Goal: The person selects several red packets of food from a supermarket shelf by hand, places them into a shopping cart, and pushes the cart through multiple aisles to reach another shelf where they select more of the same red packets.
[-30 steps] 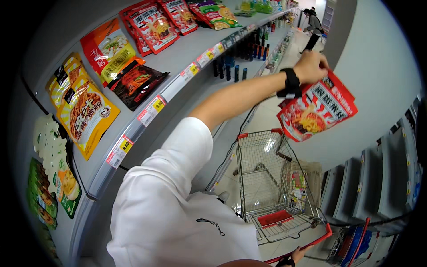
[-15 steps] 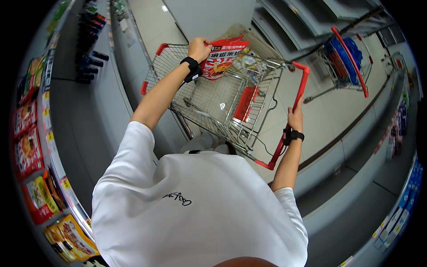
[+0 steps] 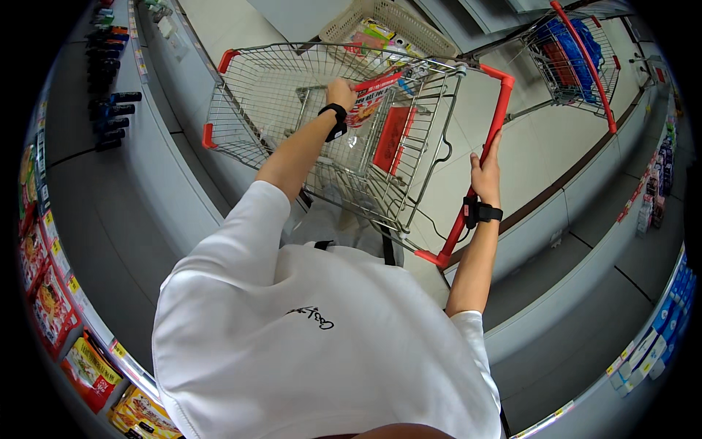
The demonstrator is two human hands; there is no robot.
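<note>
A wire shopping cart (image 3: 292,66) with red corner caps stands in front of me. My left hand (image 3: 341,94) is closed on the edge of a red and white food packet (image 3: 371,101), which hangs tilted inside the cart basket. Part of the packet is covered by the hand and the basket wires. My right hand (image 3: 486,172) rests on the red cart handle (image 3: 499,110) with its fingers wrapped round the bar. Black straps sit on both wrists. A red panel (image 3: 393,139) shows at the handle end of the cart.
Beyond the cart, a beige plastic basket (image 3: 336,25) holds several packets. Another cart (image 3: 563,80) with a blue bag (image 3: 581,51) stands at the far right. Shelves run along both sides, with red food packets (image 3: 55,304) at left and blue packages (image 3: 669,311) at right.
My left hand has lowered the packet from above the cart's far side into the basket, nearer its middle. My right hand has stayed on the handle, and the view has shifted.
</note>
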